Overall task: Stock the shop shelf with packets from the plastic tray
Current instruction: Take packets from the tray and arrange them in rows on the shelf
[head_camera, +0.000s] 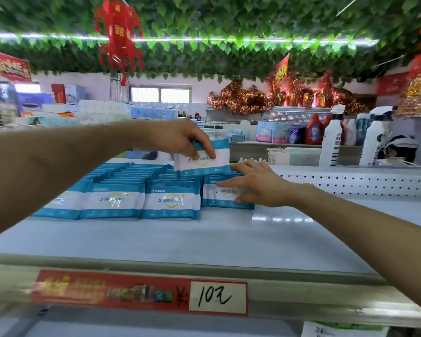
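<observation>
Packets (112,198) first, since they're the whole job: blue-and-white ones, standing upright in neat rows on the shelf (204,242), below the left hand and stretching off to its left. Only one view here, the head cam.

The left hand (178,139) reaches in from the left with its fingers curled down over the top edge of one more, call it the held packet (220,152). It's gripped from above, front facing the camera, up in the air just over the back of the rows. As far as I can tell it isn't touching the shelf.

The right hand (255,184) is lower and to the right of the left one. Its fingers are straight and a bit spread, with nothing gripped. They lie flat against the front of the end packet (212,195), the one at the right-hand end of the front row. The upper fingertips reach in just under the held packet, but I can't tell whether they touch it.

Nearer the camera than both hands, the shelf lip carries a red price label (139,293) with a handwritten 10 on a white patch. Right of the right hand there's a white perforated panel (350,181), and beyond it two tall white bottles (331,139). Way above the hands hang a green leaf garland (229,23) and a red ornament (119,32).
</observation>
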The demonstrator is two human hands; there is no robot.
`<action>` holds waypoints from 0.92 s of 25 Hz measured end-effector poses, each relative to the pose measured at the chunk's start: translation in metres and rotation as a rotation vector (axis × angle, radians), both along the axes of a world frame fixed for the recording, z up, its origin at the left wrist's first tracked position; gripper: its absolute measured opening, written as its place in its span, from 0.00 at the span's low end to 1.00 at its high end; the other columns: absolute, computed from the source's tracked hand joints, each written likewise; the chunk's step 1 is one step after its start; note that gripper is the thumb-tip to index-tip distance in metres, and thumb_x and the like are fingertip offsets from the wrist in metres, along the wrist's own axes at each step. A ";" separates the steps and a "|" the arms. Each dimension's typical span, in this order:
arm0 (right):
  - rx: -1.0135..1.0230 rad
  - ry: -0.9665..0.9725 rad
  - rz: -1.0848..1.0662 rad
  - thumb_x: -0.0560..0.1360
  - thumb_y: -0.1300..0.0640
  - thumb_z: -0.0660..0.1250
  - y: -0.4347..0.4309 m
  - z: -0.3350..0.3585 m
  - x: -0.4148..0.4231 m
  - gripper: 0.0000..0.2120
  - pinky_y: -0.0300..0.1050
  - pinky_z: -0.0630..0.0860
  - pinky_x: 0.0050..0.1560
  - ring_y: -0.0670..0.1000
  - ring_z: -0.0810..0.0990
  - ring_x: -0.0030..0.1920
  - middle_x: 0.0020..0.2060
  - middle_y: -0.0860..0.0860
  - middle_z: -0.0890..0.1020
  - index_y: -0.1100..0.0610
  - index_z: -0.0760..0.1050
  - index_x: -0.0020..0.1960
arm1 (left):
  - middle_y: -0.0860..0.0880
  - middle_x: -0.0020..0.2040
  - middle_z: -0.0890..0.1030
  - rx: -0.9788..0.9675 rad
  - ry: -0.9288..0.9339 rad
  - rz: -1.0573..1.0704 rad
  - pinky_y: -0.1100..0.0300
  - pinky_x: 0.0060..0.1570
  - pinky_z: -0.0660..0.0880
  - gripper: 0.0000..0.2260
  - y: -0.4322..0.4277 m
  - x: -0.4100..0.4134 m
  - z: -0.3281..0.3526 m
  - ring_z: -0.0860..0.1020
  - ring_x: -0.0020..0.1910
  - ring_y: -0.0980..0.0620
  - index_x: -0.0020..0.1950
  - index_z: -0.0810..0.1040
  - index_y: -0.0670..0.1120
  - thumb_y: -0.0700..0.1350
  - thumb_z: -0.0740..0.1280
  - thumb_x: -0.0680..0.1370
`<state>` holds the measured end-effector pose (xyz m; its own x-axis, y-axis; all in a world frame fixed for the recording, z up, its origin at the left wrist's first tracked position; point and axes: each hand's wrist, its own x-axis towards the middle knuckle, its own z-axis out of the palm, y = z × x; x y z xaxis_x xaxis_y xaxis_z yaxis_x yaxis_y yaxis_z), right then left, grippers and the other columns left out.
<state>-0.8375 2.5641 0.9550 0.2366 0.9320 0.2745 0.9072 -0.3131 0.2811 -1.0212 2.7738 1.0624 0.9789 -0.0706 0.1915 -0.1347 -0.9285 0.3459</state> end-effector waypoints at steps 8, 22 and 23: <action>0.336 0.262 -0.046 0.75 0.49 0.75 -0.077 0.013 0.035 0.19 0.63 0.70 0.67 0.48 0.70 0.69 0.68 0.41 0.75 0.35 0.78 0.64 | 0.62 0.59 0.82 0.036 0.157 -0.184 0.63 0.64 0.72 0.15 -0.029 0.060 -0.058 0.79 0.57 0.64 0.61 0.86 0.51 0.36 0.71 0.79; 0.347 0.282 0.118 0.79 0.50 0.70 0.005 0.032 -0.020 0.17 0.60 0.74 0.64 0.45 0.73 0.61 0.60 0.39 0.78 0.38 0.78 0.66 | 0.55 0.73 0.75 0.137 -0.102 0.024 0.55 0.71 0.68 0.15 0.024 -0.005 -0.054 0.72 0.70 0.55 0.67 0.81 0.53 0.41 0.68 0.82; 0.318 0.274 0.168 0.79 0.49 0.69 0.026 0.032 -0.034 0.17 0.59 0.74 0.63 0.45 0.74 0.60 0.60 0.39 0.79 0.39 0.77 0.67 | 0.55 0.71 0.77 0.143 -0.133 0.093 0.54 0.70 0.70 0.15 0.039 -0.027 -0.050 0.74 0.68 0.55 0.69 0.80 0.54 0.43 0.68 0.82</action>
<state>-0.8720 2.5901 0.9869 0.1935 0.8429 0.5020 0.9802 -0.1875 -0.0631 -1.0480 2.8124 1.0127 0.9493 -0.0169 0.3139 -0.0819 -0.9774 0.1951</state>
